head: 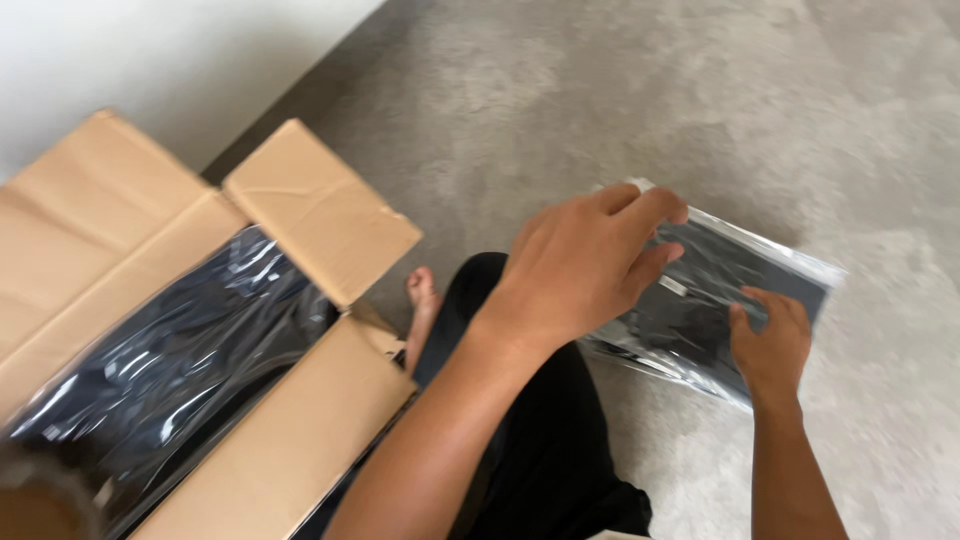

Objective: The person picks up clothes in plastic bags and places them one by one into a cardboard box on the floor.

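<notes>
An open cardboard box (290, 440) filled with black plastic-wrapped goods (170, 370) stands at left. Right of the box, the left hand (580, 265) pinches the top edge of a clear-bagged black package (700, 300) on grey carpet (620, 90); the right hand (770, 345) grips its near edge.

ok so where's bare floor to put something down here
Bare grey floor lies open beyond the clear bag of dark cloth, and to the right of it. It is crowded near the open cardboard box, where leg, foot, left hand and right hand meet.
</notes>
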